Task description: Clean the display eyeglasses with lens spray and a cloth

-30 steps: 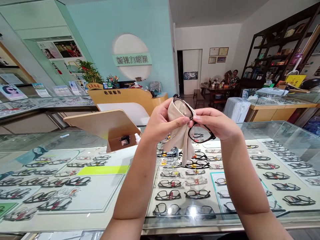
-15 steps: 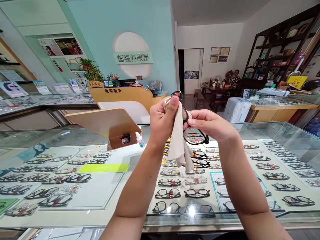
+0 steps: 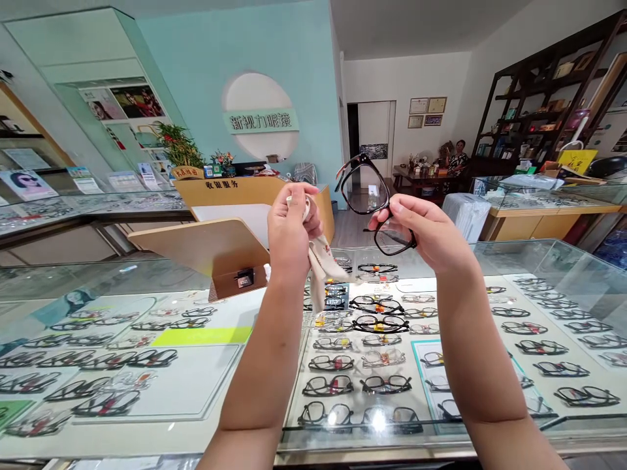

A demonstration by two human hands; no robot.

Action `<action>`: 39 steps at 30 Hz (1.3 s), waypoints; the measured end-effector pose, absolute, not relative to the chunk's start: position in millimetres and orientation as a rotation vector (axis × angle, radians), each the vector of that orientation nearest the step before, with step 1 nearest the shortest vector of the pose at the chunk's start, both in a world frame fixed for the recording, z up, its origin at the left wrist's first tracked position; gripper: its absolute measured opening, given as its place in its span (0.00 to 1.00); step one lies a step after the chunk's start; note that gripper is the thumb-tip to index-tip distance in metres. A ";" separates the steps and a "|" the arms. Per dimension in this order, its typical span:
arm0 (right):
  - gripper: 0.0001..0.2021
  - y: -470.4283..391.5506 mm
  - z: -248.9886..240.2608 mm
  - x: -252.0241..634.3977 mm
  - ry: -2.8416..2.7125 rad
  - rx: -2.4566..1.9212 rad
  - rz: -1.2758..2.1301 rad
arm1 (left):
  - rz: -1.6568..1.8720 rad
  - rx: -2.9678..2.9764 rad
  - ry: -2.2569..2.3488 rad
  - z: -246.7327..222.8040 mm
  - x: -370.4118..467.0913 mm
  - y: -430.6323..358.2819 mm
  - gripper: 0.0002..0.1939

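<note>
My right hand (image 3: 431, 232) pinches a pair of dark-framed eyeglasses (image 3: 366, 210) at the bridge, with the frame tilted in the air above the glass counter. One lens stands up to the upper left of the fingers, the other hangs below them. To the left, my left hand (image 3: 294, 225) is closed around a cream cleaning cloth (image 3: 323, 264), whose loose ends dangle beneath the fist. Cloth and eyeglasses are apart.
Rows of eyeglasses (image 3: 379, 324) lie inside the glass display counter (image 3: 289, 434) below my arms. A wooden-backed mirror or board (image 3: 196, 245) stands on it at left. Behind are a cashier desk (image 3: 255, 190) and a seated person (image 3: 458, 160).
My left hand has drawn the cloth away from the eyeglasses and moved left and slightly down. The eyeglasses, gripped in my right hand, are now uncovered, with both lenses showing.
</note>
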State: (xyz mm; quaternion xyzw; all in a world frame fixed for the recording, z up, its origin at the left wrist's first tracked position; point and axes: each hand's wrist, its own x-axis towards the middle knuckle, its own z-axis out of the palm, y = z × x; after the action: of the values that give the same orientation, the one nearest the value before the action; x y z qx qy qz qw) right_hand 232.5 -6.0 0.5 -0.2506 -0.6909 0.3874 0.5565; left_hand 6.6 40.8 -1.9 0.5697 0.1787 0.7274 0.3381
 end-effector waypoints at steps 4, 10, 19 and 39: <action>0.17 -11.2 3.5 231.6 -1.640 -0.585 0.851 | 1.979 1.741 0.475 -2.5 8.6 30.2 0.26; 0.18 -27.6 13.8 229.5 -1.731 -0.669 0.696 | 1.976 2.285 0.529 -0.1 3.7 15.7 0.46; 0.19 -45.8 15.7 234.6 -1.816 -0.783 0.511 | 1.932 2.590 0.461 6.4 -5.5 9.0 0.48; 0.30 -49.7 6.6 224.2 -1.577 -0.784 -0.240 | 2.559 2.127 0.739 1.5 -7.6 14.0 0.38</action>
State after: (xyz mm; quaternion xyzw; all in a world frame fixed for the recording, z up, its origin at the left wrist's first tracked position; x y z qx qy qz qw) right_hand 224.2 -49.7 6.6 -0.3425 -0.6888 -0.1048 0.6302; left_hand -7.6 14.0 1.5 0.6185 0.2150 0.7440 -0.1331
